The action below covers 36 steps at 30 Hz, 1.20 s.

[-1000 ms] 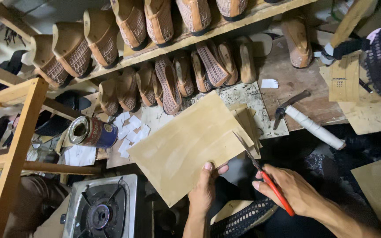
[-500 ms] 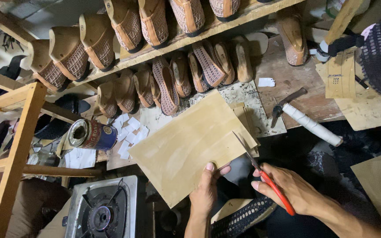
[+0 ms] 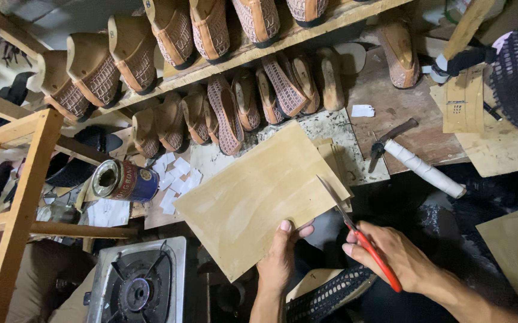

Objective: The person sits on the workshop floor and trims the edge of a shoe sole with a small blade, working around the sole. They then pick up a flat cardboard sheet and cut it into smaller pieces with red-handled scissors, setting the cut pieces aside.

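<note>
My left hand [image 3: 281,256] pinches the near edge of a tan rectangular sheet [image 3: 253,194], thumb on top, and holds it up in front of me. My right hand [image 3: 393,256] grips red-handled scissors [image 3: 354,230], whose blades lie against the sheet's right edge. A dark mesh shoe piece [image 3: 330,293] lies just under my hands.
Rows of woven shoes on wooden lasts [image 3: 235,110] fill two shelves ahead. A hammer with a white handle [image 3: 417,161] lies on the bench at right. A tin can [image 3: 121,181] and white paper scraps [image 3: 178,179] lie left, a gas stove [image 3: 136,287] lower left, a wooden frame [image 3: 16,197] far left.
Both hands and the sheet have stayed almost still. The view shifted slightly.
</note>
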Available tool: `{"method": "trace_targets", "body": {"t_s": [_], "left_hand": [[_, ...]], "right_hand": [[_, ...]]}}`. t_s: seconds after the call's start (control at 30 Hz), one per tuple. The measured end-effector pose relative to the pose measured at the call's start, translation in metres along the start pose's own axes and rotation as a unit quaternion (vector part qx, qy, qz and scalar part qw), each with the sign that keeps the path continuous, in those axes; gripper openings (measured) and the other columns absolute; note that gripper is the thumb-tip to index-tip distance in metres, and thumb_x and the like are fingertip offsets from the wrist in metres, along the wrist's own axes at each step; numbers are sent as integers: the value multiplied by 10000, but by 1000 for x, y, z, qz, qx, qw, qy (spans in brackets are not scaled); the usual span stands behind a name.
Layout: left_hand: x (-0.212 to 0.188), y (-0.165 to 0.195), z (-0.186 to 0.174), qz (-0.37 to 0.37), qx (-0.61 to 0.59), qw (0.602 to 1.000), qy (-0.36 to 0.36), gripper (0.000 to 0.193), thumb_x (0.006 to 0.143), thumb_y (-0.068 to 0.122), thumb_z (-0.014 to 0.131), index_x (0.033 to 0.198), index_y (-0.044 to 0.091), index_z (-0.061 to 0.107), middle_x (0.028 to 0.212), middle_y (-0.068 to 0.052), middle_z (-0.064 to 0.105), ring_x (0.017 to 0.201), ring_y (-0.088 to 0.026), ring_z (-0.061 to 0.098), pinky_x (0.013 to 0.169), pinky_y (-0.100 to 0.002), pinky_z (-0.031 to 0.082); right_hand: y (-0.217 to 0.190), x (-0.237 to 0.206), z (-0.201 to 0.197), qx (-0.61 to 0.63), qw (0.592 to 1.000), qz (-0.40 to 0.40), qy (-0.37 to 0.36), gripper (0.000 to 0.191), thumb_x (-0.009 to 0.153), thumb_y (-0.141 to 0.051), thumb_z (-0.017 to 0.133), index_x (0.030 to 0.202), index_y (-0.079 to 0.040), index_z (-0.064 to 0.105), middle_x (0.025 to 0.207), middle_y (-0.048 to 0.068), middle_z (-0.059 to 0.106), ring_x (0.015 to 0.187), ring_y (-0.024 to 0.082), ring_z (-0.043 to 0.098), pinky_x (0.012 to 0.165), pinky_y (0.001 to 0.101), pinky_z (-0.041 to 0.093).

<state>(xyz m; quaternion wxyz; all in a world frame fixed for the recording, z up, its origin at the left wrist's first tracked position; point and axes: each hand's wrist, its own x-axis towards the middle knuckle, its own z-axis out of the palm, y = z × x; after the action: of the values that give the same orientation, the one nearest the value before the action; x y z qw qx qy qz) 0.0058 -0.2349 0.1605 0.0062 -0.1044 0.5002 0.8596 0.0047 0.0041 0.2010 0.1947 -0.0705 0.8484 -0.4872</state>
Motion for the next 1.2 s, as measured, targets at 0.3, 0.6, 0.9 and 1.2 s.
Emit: {"method": "trace_targets", "body": {"t_s": [0.3, 0.6, 0.9, 1.2], "left_hand": [[2, -14, -16, -18, 18, 1000, -3, 471, 992, 322, 581, 1220, -90, 592, 1185, -221, 669, 1066, -352, 724, 976, -494, 537], [-21, -10, 4, -52, 52, 997, -12, 469, 974, 280, 568, 1247, -91, 656, 1157, -214, 751, 1001, -303, 753, 879, -428, 601], [-22, -14, -1, -56, 50, 997, 1, 465, 973, 293, 570, 1229, -82, 668, 1130, -207, 765, 970, -297, 752, 873, -409, 598], [-17, -6, -8, -103, 237, 966, 31, 536, 1027, 414, 503, 1146, -83, 666, 1065, -201, 844, 1058, -241, 743, 1020, -338, 488]], "right_hand": [[-5, -4, 6, 5, 1000, 0, 27, 383, 850, -388, 734, 721, -52, 602, 524, 82, 578, 468, 211, 562, 509, 379, 475], [-10, 11, 5, 48, 993, -97, 39, 296, 888, -330, 659, 918, -36, 664, 663, 62, 666, 591, 217, 643, 586, 373, 514], [-3, 10, 19, 56, 995, -45, 72, 247, 846, -230, 722, 754, -12, 653, 524, 91, 579, 462, 190, 542, 477, 368, 460], [-2, 8, -9, 212, 965, 38, -150, 372, 911, -299, 643, 663, -22, 611, 512, 58, 603, 435, 150, 576, 449, 315, 470]]}}
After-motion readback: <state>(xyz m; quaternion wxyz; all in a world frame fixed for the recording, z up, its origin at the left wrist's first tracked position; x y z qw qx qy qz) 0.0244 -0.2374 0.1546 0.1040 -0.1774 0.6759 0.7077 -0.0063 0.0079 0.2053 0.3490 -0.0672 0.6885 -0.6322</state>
